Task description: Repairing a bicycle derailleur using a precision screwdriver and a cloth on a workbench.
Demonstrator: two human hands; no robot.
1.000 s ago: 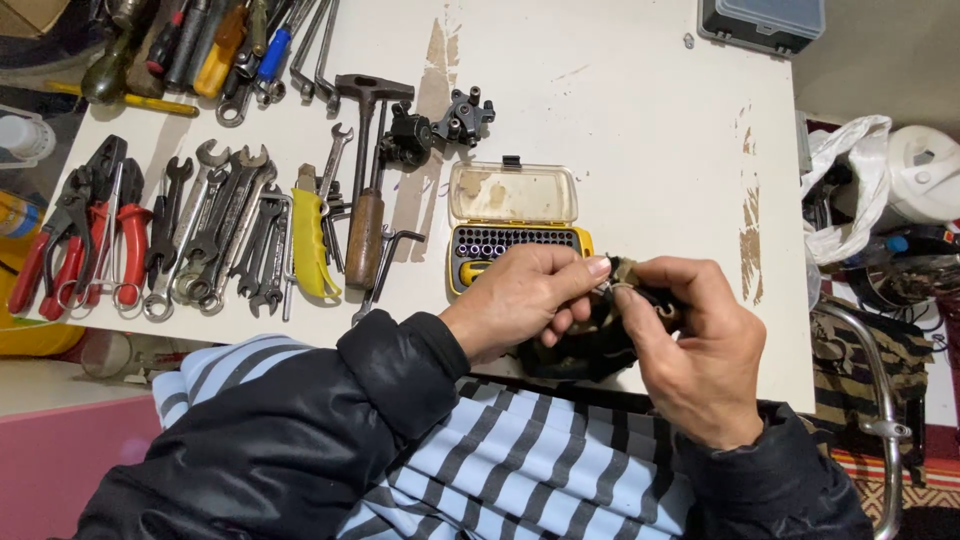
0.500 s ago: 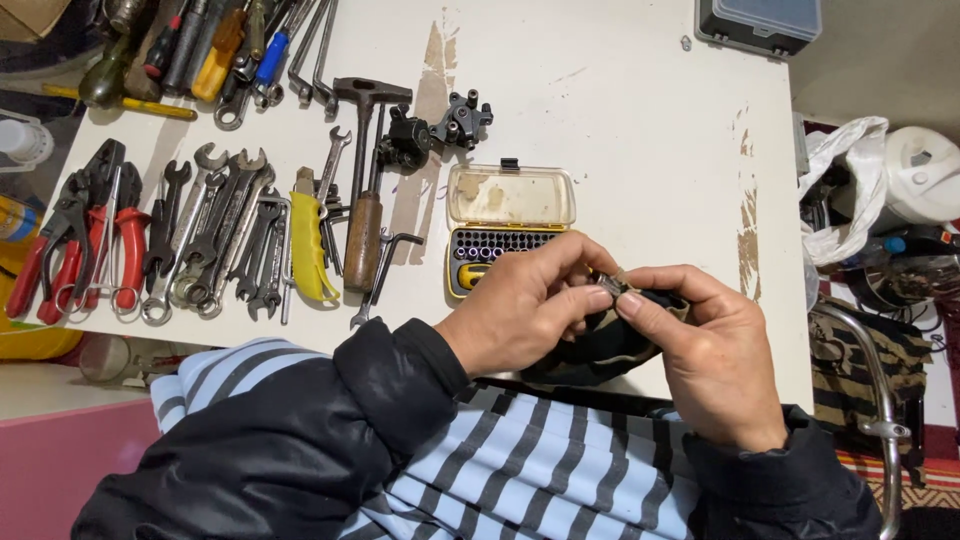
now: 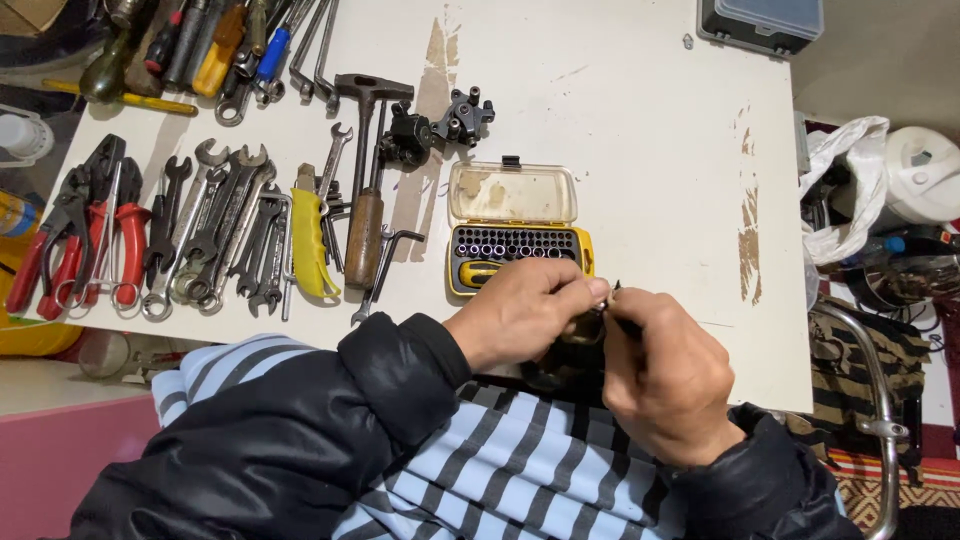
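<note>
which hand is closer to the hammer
Left. The left hand sits just below the open bit case, a short way right of the hammer. The right hand is further right and lower, off the table edge.

Left hand [image 3: 520, 320] and right hand [image 3: 665, 375] pinch together, fingertips touching.

You sit at a white table [image 3: 640, 110] with worn patches where brown shows through the paint along its right side and near the top middle. To your left stands a low pink surface [image 3: 40, 450]. To your right, a patterned red rug [image 3: 880, 480] covers the floor beside a curved chrome tube [image 3: 880, 380]. A white plastic bag [image 3: 850, 190] sits beyond the table edge. Light is even and soft.
</note>
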